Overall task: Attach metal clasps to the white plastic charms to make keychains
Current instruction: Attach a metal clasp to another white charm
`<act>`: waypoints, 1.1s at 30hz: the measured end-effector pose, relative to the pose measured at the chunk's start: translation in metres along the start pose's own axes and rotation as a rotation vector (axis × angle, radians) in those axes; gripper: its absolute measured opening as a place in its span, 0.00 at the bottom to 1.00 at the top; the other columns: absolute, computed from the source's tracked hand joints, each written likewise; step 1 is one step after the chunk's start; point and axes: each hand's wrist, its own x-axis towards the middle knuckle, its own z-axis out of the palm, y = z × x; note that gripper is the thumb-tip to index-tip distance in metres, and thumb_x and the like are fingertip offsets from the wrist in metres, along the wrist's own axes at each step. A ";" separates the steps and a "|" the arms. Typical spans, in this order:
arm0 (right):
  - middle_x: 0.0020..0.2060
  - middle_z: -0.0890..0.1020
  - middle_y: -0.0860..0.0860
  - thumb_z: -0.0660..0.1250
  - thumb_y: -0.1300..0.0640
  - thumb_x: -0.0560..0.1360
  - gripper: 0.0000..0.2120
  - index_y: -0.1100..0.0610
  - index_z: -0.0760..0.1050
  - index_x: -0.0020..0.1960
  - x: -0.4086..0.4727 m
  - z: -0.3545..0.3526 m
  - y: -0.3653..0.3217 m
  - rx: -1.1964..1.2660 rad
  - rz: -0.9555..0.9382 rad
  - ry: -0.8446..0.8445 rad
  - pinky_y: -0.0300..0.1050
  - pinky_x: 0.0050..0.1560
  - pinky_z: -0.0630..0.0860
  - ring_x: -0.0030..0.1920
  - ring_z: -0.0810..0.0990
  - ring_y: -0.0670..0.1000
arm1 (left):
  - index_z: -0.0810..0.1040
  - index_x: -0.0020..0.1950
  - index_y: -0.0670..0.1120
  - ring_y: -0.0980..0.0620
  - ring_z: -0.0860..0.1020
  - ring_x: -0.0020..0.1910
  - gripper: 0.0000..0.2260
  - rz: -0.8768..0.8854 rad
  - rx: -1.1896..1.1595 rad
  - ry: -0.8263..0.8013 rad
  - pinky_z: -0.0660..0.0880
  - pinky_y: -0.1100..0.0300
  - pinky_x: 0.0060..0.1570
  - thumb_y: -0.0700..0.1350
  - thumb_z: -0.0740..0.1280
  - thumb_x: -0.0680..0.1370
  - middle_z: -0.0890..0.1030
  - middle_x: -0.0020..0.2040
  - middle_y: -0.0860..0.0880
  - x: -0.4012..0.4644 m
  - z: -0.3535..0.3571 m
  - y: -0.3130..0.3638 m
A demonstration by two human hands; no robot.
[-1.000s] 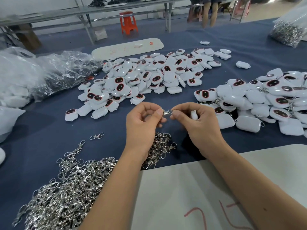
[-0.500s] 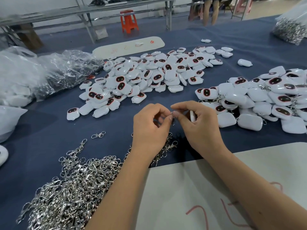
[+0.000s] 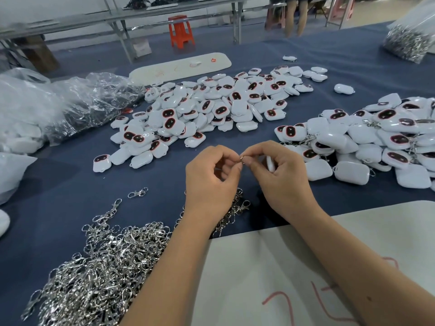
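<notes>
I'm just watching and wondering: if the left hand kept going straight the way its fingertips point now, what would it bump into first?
The left hand points right, so it would almost at once meet the fingertips of the right hand, which pinch the same small metal clasp and hold a white charm. Depth is hard to judge.

I can read no text; only loose red marks on the white board (image 3: pixel 306 267) under my forearms.

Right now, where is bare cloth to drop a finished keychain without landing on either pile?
Bare blue cloth lies left of the hands, between the loose charm pile, the clasp heap and the plastic bags. A narrower lane runs between the two charm piles. Crowded: right pile and under the left hand.
</notes>
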 end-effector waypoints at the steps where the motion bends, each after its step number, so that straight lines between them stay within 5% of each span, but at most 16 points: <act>1: 0.41 0.83 0.50 0.73 0.65 0.78 0.06 0.55 0.85 0.47 0.000 0.001 0.000 -0.051 -0.034 0.007 0.51 0.43 0.73 0.40 0.78 0.56 | 0.82 0.44 0.48 0.54 0.79 0.37 0.08 0.008 -0.004 0.000 0.76 0.65 0.38 0.35 0.73 0.75 0.81 0.39 0.52 0.000 0.000 0.001; 11: 0.42 0.80 0.49 0.72 0.65 0.79 0.05 0.56 0.83 0.49 0.001 0.000 0.005 -0.292 -0.238 0.043 0.54 0.40 0.75 0.38 0.78 0.55 | 0.83 0.42 0.45 0.55 0.75 0.35 0.06 -0.079 -0.073 -0.062 0.74 0.64 0.37 0.37 0.73 0.77 0.80 0.36 0.53 -0.001 -0.002 0.002; 17: 0.42 0.80 0.49 0.71 0.64 0.80 0.04 0.56 0.83 0.49 0.003 -0.002 0.006 -0.284 -0.265 0.023 0.55 0.40 0.75 0.38 0.77 0.56 | 0.84 0.43 0.46 0.43 0.78 0.38 0.06 -0.109 -0.116 -0.092 0.76 0.55 0.40 0.37 0.72 0.79 0.82 0.37 0.46 0.001 -0.004 0.001; 21: 0.42 0.80 0.49 0.71 0.65 0.79 0.05 0.56 0.83 0.48 0.003 -0.002 0.006 -0.288 -0.265 0.020 0.54 0.40 0.74 0.38 0.78 0.57 | 0.83 0.44 0.43 0.57 0.79 0.34 0.07 -0.134 -0.152 -0.122 0.75 0.67 0.38 0.35 0.70 0.79 0.82 0.35 0.51 0.002 -0.006 0.001; 24: 0.42 0.80 0.48 0.71 0.65 0.79 0.05 0.57 0.82 0.48 0.003 -0.001 0.005 -0.288 -0.271 0.019 0.54 0.40 0.74 0.37 0.78 0.57 | 0.82 0.44 0.43 0.58 0.79 0.34 0.06 -0.137 -0.149 -0.129 0.75 0.67 0.39 0.35 0.69 0.80 0.81 0.35 0.51 0.002 -0.006 0.001; 33: 0.41 0.79 0.48 0.69 0.69 0.79 0.06 0.60 0.79 0.46 0.002 -0.002 -0.001 -0.279 -0.284 0.037 0.53 0.41 0.74 0.40 0.77 0.53 | 0.81 0.45 0.47 0.46 0.78 0.37 0.07 -0.117 -0.097 -0.075 0.75 0.58 0.38 0.38 0.69 0.81 0.80 0.35 0.52 0.000 0.003 0.001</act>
